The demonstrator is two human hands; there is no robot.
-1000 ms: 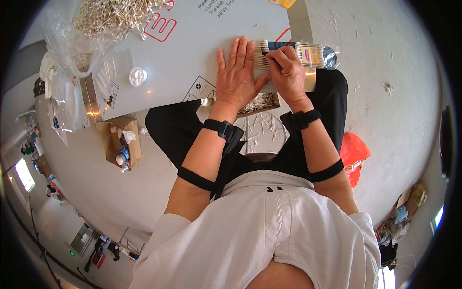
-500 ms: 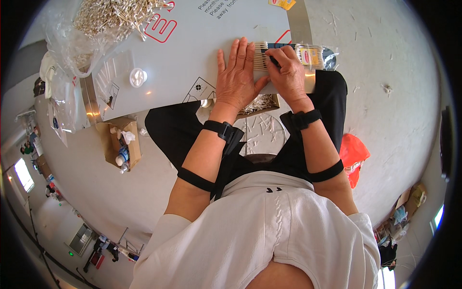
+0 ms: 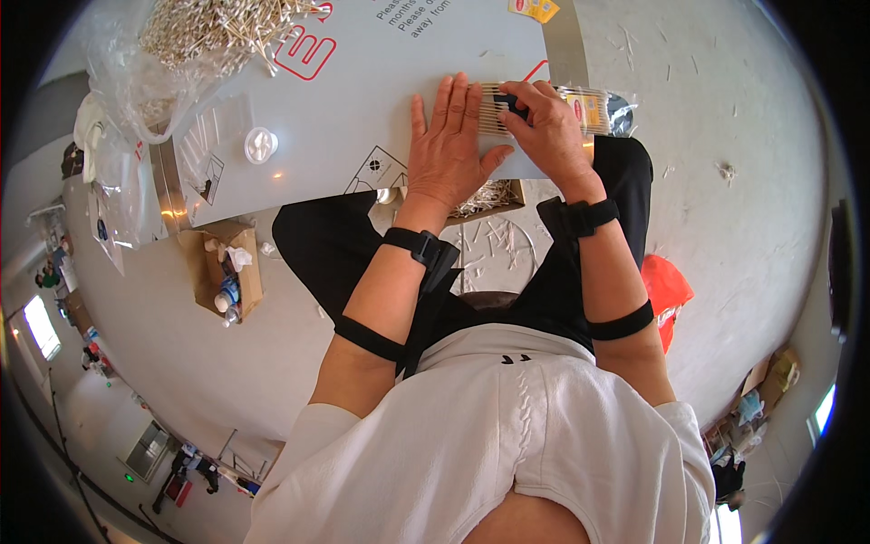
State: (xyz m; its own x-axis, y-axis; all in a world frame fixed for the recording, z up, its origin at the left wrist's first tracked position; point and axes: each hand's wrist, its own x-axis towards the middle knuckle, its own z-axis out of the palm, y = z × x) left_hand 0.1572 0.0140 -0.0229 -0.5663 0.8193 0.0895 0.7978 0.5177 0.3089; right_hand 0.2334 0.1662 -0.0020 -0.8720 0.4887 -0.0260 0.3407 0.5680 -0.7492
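Observation:
My left hand (image 3: pixel 447 145) lies flat on the grey tabletop, fingers stretched out, its fingertips at the left end of a row of cotton swabs (image 3: pixel 490 118) laid side by side. Over the middle of that row my right hand (image 3: pixel 555 136) is closed, thumb and fingers curled together. By its fingertips shows a small dark thing (image 3: pixel 515 103), partly hidden, whose kind I cannot make out. Right of this hand, at the table's edge, lies a clear pack of cotton swabs (image 3: pixel 591 111) with a yellow and red label.
A large heap of loose cotton swabs (image 3: pixel 213 32) lies at the far left beside clear plastic bags (image 3: pixel 118 86). A small round white tub (image 3: pixel 260 145) stands on the table. Below the edge are boxes, one holding swabs (image 3: pixel 489 197), another bottles (image 3: pixel 228 290). A red bag (image 3: pixel 666 290) sits on the floor.
My right hand has shifted slightly right and turned, uncovering more of the dark thing over the swabs. My left hand stays nearly in place.

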